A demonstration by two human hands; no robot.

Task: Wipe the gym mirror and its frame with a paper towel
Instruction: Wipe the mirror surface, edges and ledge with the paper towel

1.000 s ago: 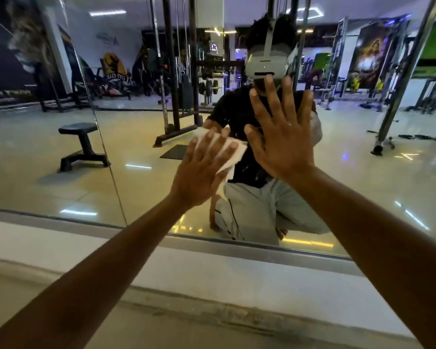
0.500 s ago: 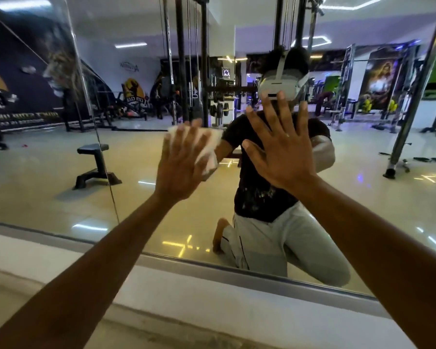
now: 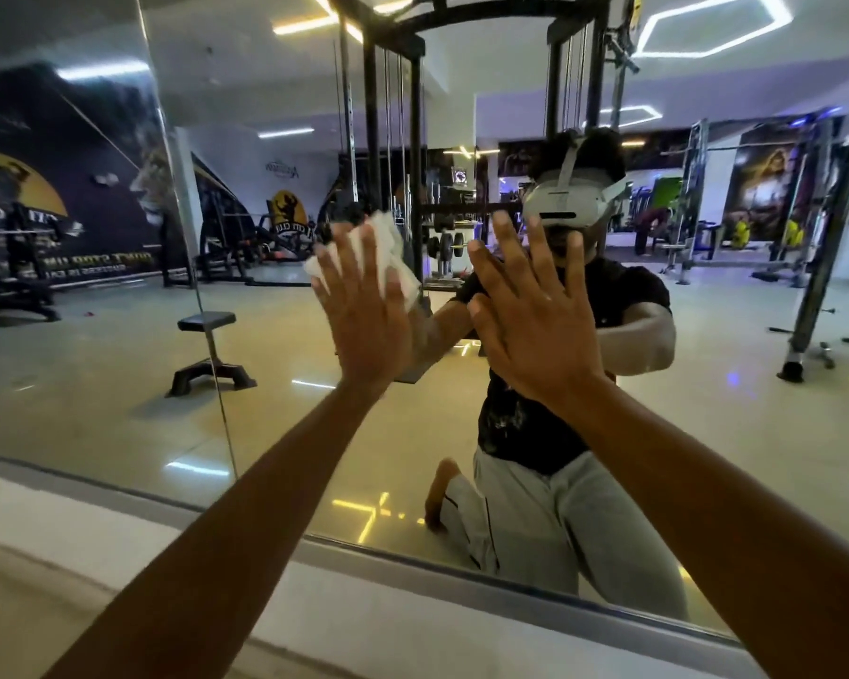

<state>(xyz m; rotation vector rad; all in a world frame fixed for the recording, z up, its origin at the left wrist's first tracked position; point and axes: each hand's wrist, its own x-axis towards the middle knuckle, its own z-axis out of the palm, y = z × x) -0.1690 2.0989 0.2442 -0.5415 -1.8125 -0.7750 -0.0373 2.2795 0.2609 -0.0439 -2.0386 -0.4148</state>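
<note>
- Two hands are up on the mirror (image 3: 118,384), side by side, both arms reaching in from the near edge.
- Left hand (image 3: 363,306) has its fingers straight and together, pressing a white paper towel (image 3: 393,257) flat against the glass; nothing is curled round it, the palm and fingers simply pin it there.
- That paper towel sits crumpled under the left palm, its edges poking out past the fingertips at the top and along the right side of the hand.
- Right hand (image 3: 535,321) is just beside the left, fingers spread wide and straight, palm laid flat on the glass and holding nothing.
- Down low, the frame (image 3: 388,561) runs as a pale metal strip along the bottom edge of the glass, slanting lower toward the right, with a light ledge (image 3: 69,512) below it.
- A vertical seam (image 3: 202,306) splits the mirror into panels, left of the hands.
- Reflected in the glass: the person kneeling in a black shirt and light trousers, a white headset (image 3: 569,200) on the head.
- Also reflected: a small black bench (image 3: 207,350) on the shiny floor at left and a tall black cable machine (image 3: 412,139) rising behind the hands.
</note>
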